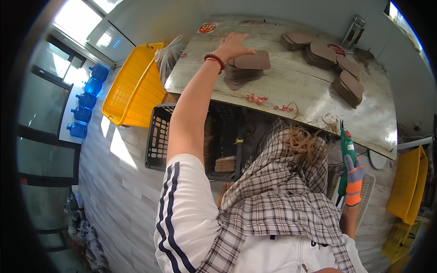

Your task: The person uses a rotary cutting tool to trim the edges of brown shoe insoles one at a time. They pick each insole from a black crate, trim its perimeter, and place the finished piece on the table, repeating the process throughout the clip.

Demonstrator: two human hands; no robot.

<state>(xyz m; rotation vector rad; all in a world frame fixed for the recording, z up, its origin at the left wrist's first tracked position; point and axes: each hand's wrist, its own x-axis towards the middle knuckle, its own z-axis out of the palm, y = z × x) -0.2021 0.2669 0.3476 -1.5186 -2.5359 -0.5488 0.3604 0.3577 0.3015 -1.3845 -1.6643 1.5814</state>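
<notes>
My left hand [233,47], bare with a beaded bracelet on the wrist, reaches over the table [291,86]. Its fingers are spread, and the thumb is at the back edge of a stack of flat brown round-cornered pieces [251,62]; whether it touches them I cannot tell. The gloved right hand [353,177] is closed around green handheld electric scissors [348,144], whose narrow blades point up past the table's front edge. Further stacks of the brown pieces [320,55] stand at the back right. Brown stringy scraps [304,144] lie on the plaid apron [268,193] over my lap.
A steel flask [354,32] stands at the back right, near a red ring-like thing [337,49]. Red scraps [256,98] lie along the front edge. Below are a black crate [158,141] holding brown pieces and a yellow basket [136,86]. Yellow crates [406,184] sit at right.
</notes>
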